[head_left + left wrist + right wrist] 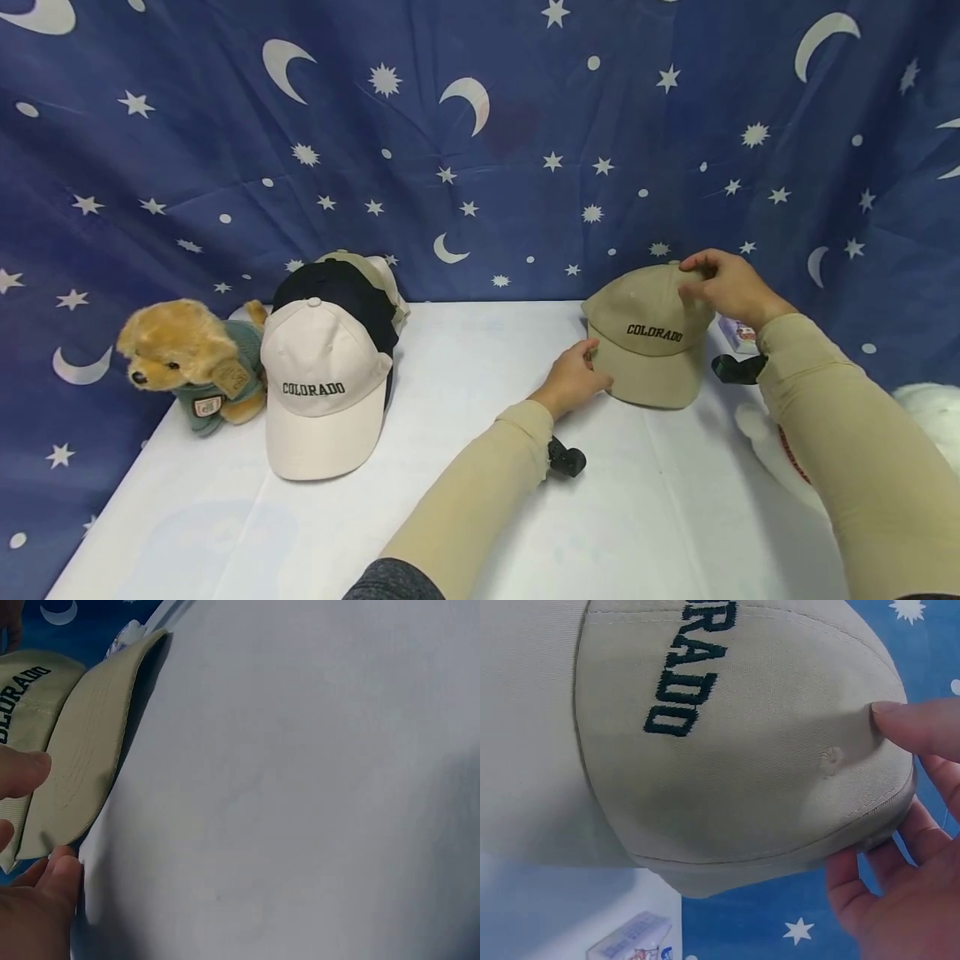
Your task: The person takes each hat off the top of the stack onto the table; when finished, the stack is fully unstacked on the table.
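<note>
A tan baseball cap (654, 333) with dark "COLORADO" lettering sits at the back right of the white table, its brim facing forward. At the top of its crown, my right hand (911, 847) holds the cap, with the thumb on the front and the other fingers behind. Beside the brim's left edge is my left hand (573, 379), thumb and fingers spread apart. In the left wrist view, the fingertips (64, 866) of that hand touch or nearly touch the brim's edge. What supports the cap from inside is hidden.
A cream cap (322, 387) stands at left, before a black cap (333, 287) and another tan one. Next to them is a plush dog (183, 346) in a green jacket. A white plush (772, 450) and a small package (738, 335) are at right. Behind hangs a blue curtain (525, 108).
</note>
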Demonstrator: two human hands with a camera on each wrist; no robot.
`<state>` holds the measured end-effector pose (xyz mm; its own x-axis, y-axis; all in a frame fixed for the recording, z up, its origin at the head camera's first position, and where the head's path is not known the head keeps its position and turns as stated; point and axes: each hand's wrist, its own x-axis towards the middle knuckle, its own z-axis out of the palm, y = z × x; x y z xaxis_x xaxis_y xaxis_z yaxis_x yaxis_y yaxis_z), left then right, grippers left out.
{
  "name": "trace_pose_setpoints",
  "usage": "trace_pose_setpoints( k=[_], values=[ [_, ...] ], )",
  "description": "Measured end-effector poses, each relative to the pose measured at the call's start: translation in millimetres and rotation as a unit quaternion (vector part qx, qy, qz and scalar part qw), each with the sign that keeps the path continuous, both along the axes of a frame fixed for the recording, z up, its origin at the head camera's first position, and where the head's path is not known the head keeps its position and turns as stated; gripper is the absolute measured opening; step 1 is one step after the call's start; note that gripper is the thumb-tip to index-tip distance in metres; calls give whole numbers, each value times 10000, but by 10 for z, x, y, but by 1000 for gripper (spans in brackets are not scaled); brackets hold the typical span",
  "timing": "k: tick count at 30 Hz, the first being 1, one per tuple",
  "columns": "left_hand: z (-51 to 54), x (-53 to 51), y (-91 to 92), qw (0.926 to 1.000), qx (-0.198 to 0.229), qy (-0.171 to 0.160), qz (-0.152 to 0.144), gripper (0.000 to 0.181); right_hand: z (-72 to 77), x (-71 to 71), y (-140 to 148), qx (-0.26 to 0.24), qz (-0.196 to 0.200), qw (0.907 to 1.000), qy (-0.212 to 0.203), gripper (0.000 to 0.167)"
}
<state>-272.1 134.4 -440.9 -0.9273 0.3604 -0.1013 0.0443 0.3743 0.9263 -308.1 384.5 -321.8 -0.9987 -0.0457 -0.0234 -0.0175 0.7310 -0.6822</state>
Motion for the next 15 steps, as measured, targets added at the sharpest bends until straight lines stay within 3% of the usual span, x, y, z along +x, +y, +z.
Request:
trace_pose_setpoints(
  k=[7,15],
  values=[
    [-16,28,107,9993,352,-135,-58,69,15,-73,17,-61,-85,9999,23,50],
    [-41,76,198,9994,305,-74,-126,69,-48,-123,91,-21,-216,9994,279,49]
  ],
)
